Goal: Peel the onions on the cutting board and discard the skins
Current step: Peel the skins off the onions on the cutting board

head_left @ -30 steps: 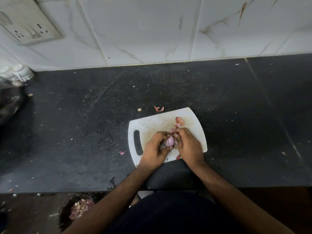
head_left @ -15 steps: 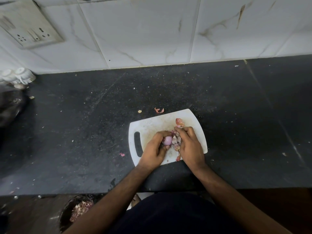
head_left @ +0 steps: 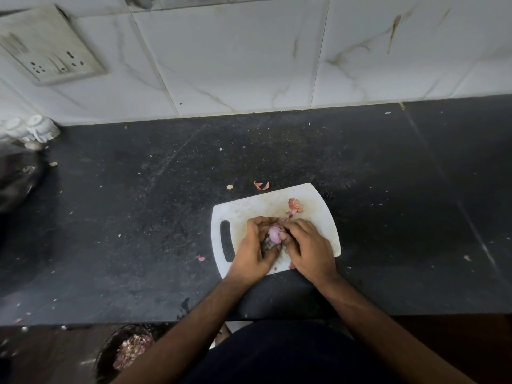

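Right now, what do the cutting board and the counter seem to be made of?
The cutting board: probably plastic, white and matte, thin, with a moulded handle slot and stains. The counter: probably dark polished stone, maybe granite, speckled, with a joint line; dust dulls its shine.

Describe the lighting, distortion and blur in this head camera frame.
Head view: dim, flat light; the dark countertop swallows detail while the marble wall tiles read bright. Wide-angle bend curves the counter edge and tilts the switch plate. The onion between the left hand and right hand is fairly sharp; the skin-filled bin at bottom left is soft.
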A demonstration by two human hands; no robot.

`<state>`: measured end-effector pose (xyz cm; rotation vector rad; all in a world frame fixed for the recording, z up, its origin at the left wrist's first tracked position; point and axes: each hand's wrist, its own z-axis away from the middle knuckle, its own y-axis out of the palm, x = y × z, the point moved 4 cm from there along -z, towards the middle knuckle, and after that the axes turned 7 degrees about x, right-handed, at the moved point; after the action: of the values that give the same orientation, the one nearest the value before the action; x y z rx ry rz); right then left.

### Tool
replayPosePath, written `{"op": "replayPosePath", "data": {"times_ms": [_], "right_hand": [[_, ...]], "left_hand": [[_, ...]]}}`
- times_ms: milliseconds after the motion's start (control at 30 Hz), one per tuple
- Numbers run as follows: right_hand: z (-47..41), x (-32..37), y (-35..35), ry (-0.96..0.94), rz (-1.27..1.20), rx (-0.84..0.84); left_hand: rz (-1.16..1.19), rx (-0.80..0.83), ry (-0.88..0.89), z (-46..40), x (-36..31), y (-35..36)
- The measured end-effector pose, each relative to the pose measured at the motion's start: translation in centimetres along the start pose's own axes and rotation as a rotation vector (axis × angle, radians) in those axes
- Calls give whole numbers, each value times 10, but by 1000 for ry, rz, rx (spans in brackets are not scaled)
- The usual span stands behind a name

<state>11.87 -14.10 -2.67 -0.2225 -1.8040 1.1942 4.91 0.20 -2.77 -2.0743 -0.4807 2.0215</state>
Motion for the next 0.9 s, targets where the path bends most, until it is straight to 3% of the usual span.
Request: {"op": "replayPosePath", "data": {"times_ms": [67,267,600,800,900], "right_hand": [[-2,-5,1,58,-7,-21],[-1,-11,4,81,-21,-34],[-4,-4,4,65,46,27],[-2,-13,-1,110,-152,-120],[-2,-12,-1,59,-220,-84]], "left_hand": [[-32,-10,-22,1,3,2],[-486,-188,-74,0,10,7],[-601,-102,-24,2,3,13],[-502,-105,-51,4,-1,9],[-527,-105,-65,3,-2,9]]}}
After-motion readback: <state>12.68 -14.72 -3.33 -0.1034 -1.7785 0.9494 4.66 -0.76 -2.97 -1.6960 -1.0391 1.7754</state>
